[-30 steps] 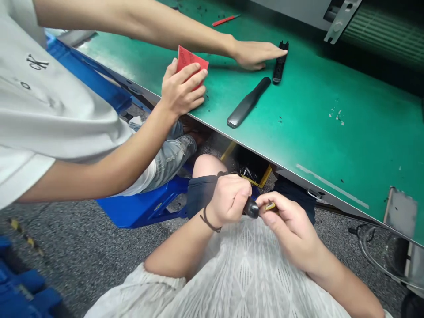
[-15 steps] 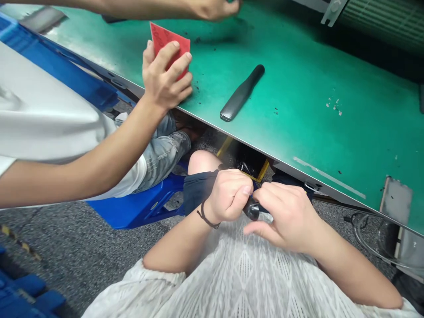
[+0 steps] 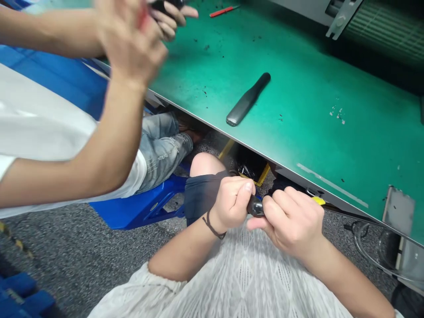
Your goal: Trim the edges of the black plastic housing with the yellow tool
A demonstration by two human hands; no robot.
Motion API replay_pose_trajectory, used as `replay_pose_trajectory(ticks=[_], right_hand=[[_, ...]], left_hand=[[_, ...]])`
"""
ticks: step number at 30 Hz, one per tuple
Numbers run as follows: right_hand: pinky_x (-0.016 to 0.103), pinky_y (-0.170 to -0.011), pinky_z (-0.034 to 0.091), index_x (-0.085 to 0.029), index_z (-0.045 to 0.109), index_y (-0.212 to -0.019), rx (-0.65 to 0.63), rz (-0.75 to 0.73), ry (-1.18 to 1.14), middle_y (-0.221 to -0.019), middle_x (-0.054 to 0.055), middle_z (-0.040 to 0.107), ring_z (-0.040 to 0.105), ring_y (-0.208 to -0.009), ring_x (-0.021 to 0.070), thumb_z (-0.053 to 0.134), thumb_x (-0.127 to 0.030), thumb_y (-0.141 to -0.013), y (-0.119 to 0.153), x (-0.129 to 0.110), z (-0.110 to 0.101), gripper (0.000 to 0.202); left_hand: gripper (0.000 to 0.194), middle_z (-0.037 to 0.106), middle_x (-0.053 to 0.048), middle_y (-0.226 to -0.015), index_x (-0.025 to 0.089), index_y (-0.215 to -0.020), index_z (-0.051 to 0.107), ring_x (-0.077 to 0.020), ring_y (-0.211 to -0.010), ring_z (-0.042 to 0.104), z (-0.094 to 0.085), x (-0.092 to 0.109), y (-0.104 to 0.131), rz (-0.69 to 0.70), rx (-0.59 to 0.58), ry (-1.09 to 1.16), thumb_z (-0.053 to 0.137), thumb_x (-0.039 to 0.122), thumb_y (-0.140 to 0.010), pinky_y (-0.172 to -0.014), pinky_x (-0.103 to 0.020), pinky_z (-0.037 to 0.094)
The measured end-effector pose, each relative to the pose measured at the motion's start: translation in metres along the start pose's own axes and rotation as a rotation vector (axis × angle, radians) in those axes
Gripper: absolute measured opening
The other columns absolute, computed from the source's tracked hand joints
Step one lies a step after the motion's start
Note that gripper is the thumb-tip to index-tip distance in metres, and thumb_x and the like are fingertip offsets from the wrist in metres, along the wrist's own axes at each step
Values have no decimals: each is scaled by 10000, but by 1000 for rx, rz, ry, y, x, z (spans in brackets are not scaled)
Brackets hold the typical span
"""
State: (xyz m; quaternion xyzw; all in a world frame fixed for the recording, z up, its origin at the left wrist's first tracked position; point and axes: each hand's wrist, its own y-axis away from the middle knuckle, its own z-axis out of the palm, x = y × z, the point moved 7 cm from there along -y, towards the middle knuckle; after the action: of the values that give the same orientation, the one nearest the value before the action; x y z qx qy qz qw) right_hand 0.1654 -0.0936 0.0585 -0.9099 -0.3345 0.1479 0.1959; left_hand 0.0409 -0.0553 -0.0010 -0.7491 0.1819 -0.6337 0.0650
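Low over my lap, my left hand [image 3: 233, 201] is wrapped round a glossy black piece [image 3: 255, 206], whose rounded end sticks out between my two hands. My right hand [image 3: 293, 216] is closed, its thumb beneath that end; a yellow tip [image 3: 318, 200] shows past its knuckles, from a tool mostly hidden in the fist. On the green table [image 3: 298, 110] lies a long black handle-shaped part [image 3: 248, 99], beyond my hands and apart from them.
At the left, a co-worker's blurred hand [image 3: 132, 48] holds something red; their other hand [image 3: 170, 20] holds a dark object. A red tool [image 3: 223, 12] lies at the table's back. A yellow-edged bin [image 3: 264, 174] stands below the table edge. Blue stool [image 3: 139, 203] at left.
My right fingers have closed in nearer the black piece, and the yellow tip shows more. The co-worker's hands have moved left and together. The red tool on the table has come into view.
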Motion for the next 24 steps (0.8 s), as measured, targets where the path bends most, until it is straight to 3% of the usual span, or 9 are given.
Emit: replay_pose_trajectory(ticks=[5,8,12,15,19,24], right_hand=[[369,-577,197,-208,634,-825,131,-9,121,-610,13,488,354,-606,174,511,-533,-1079,8,-1,-2,430],[360,-573,208,-219,562,-764,144,55,-35,-594,-4,453,345,-590,159,535,-480,-1083,8,11,-4,413],[301,-606,344,-209,568,-879,132,196,-485,-704,-13,533,435,-629,126,564,-253,-1072,8,37,-5,198],[288,-648,402,-196,599,-1041,110,245,-543,-800,-2,575,497,-686,128,619,-227,-1036,8,51,-8,38],[324,-656,388,-175,611,-1016,13,186,-359,-805,27,589,498,-702,161,579,-505,-1057,3,52,-12,334],[329,-653,365,-177,620,-927,-77,189,-202,-780,41,606,524,-712,180,469,-623,-1065,-10,53,-11,490]], left_hand=[[555,433,10,-568,185,-651,464,-114,-533,403,9,-4,5,-208,11,75,282,424,-1117,-577,-296,314],[566,471,-7,-652,185,-714,475,-128,-606,459,22,-5,10,-304,-161,246,282,554,-1098,-606,-289,363],[421,608,-26,-804,210,-1038,524,-149,-594,615,42,-6,23,-453,-415,631,412,615,-1056,-517,-260,457],[430,544,19,-655,204,-1010,523,-108,-452,489,40,-12,22,-486,-355,687,422,620,-1053,-432,-230,377],[522,495,9,-621,176,-883,576,-101,-513,399,31,-13,14,-444,-230,518,388,630,-1060,-499,-247,323],[513,496,-14,-704,174,-807,562,-136,-644,412,31,-7,12,-403,-229,441,420,596,-1062,-597,-272,340]])
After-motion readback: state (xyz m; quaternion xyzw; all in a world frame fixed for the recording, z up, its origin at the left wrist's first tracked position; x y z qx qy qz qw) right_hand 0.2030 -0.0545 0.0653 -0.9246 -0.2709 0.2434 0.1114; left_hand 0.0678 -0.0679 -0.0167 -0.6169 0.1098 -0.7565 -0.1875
